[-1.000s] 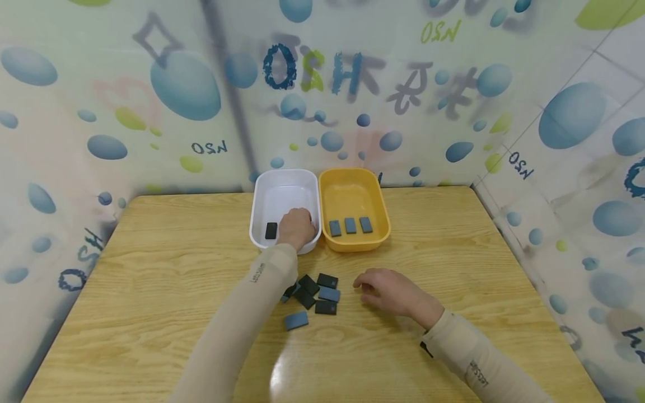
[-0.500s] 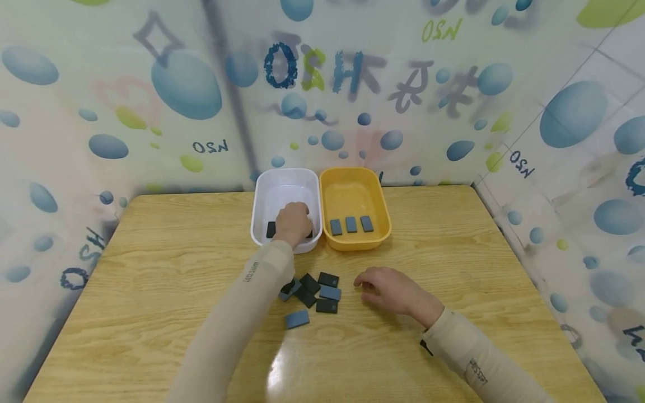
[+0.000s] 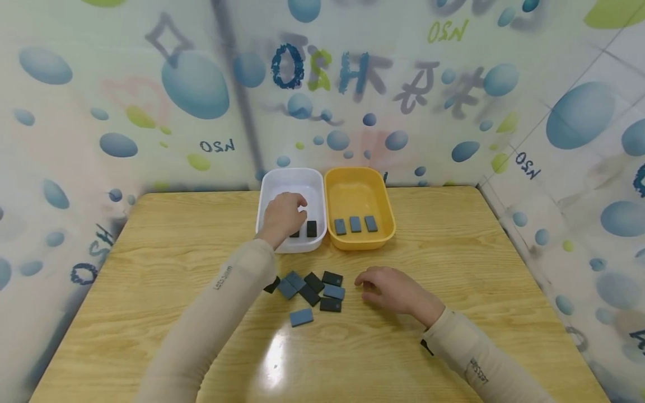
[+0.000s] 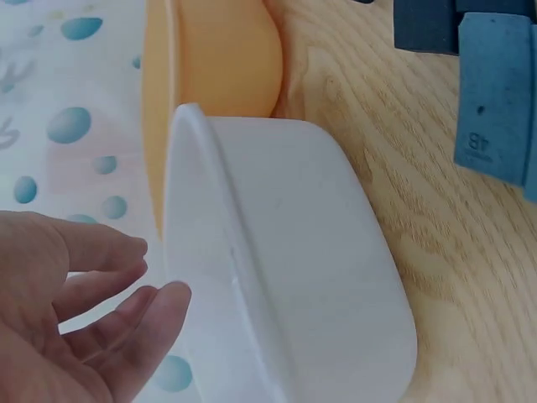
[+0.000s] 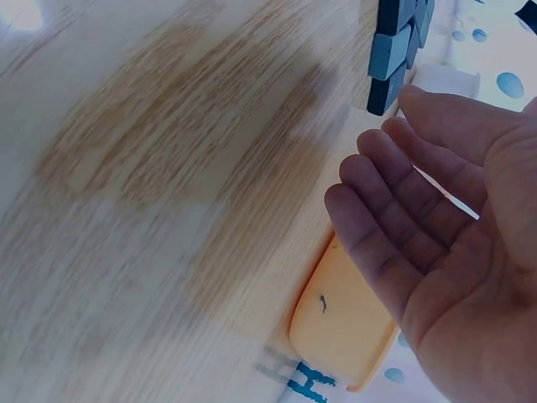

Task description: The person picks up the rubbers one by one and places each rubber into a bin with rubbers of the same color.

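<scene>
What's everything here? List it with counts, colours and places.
Table: one, wood-brown, centre.
Wall: one backdrop, pale, blue-and-green spotted, behind the table.
White tub: one, white, table's far edge.
Yellow tub: one, yellow, right of the white tub.
Black blocks: two visible, black, inside the white tub.
Blue blocks: three, blue, inside the yellow tub.
Loose black blocks: five visible, black, on the table before the tubs.
Loose blue blocks: four visible, blue, beside the loose black ones.
Small object: one, black, at the right cuff, unclear.
Left hand: one, bare, over the white tub.
Right hand: one, bare, right of the loose blocks.
Sleeves: two, beige, behind the hands.
</scene>
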Action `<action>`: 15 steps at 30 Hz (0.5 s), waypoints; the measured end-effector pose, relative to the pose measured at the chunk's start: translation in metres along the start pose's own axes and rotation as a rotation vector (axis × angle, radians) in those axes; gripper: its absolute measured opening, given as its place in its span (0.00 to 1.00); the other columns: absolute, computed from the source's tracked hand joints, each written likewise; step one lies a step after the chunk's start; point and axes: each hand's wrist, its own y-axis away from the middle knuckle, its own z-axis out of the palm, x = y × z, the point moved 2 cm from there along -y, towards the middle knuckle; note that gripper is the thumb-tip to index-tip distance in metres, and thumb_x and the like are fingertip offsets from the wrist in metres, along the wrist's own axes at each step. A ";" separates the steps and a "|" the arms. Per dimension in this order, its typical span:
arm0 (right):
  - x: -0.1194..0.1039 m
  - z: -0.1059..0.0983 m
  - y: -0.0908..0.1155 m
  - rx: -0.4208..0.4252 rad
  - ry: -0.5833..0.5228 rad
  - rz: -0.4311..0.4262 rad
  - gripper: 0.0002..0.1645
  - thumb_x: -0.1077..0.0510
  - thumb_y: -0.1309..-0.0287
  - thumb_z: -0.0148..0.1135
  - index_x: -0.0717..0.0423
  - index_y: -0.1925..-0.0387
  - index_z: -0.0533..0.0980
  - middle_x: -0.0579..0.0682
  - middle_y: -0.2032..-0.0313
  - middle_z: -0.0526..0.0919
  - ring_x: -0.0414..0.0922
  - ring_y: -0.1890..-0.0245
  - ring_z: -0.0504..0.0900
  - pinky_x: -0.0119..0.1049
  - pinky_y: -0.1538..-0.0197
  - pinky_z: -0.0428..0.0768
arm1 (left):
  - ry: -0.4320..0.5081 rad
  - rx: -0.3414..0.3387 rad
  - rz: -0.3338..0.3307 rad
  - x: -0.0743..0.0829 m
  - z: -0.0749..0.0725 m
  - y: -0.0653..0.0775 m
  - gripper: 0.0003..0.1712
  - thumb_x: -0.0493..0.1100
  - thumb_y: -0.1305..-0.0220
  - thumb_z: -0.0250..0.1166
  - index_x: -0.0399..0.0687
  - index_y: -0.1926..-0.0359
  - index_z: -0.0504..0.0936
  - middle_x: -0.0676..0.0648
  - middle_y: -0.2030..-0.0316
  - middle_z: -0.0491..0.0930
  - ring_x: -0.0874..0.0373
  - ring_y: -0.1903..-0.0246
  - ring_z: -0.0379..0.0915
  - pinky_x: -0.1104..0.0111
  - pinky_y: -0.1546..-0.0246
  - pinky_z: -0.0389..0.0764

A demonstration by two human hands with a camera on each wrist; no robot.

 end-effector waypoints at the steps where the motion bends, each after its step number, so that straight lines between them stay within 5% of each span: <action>1: 0.000 0.000 0.000 -0.002 0.000 -0.001 0.15 0.53 0.38 0.64 0.50 0.50 0.80 0.42 0.59 0.83 0.37 0.63 0.77 0.37 0.57 0.78 | 0.002 -0.001 0.007 -0.001 -0.002 0.002 0.17 0.42 0.34 0.57 0.48 0.46 0.81 0.45 0.46 0.81 0.47 0.49 0.78 0.56 0.51 0.80; 15: -0.004 0.000 -0.001 -0.009 0.007 -0.017 0.16 0.53 0.38 0.64 0.51 0.50 0.80 0.43 0.59 0.83 0.37 0.62 0.78 0.38 0.56 0.79 | 0.001 0.021 0.165 -0.014 -0.015 0.040 0.11 0.42 0.36 0.62 0.47 0.55 0.86 0.46 0.56 0.85 0.52 0.60 0.83 0.59 0.60 0.83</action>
